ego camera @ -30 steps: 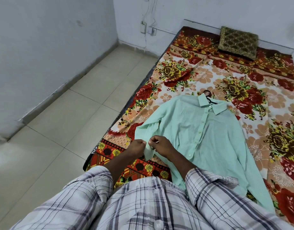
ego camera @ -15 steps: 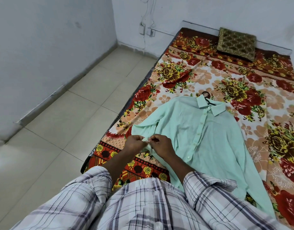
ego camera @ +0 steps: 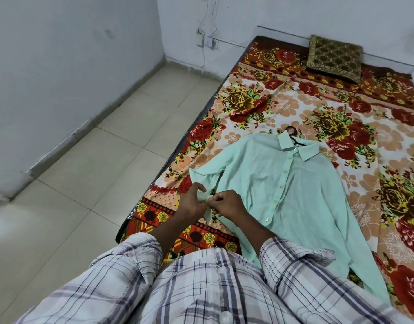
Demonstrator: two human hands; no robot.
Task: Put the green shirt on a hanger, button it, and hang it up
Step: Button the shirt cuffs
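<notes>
You have one green shirt, one hanger, one cushion and two hands in view. The shirt lies flat, front up, on the flowered bedspread, towards the bed's near left corner, its collar pointing at the far edge where the cushion sits. It is a pale mint colour, thin and slightly sheer, with a row of small pale buttons running down the closed placket; I count about seven, though the lowest ones are hard to separate. The collar is spread open, and only the hanger's dark hook and a short stretch of its arm show above it; the rest is inside the shirt. Your left hand and right hand meet at the cuff of the sleeve lying near the bed's left edge, fingertips of both pinched onto the cloth. Whether a button sits between them is too small to make out. The shirt's other sleeve runs towards the near right and is partly covered by your checked sleeve.
</notes>
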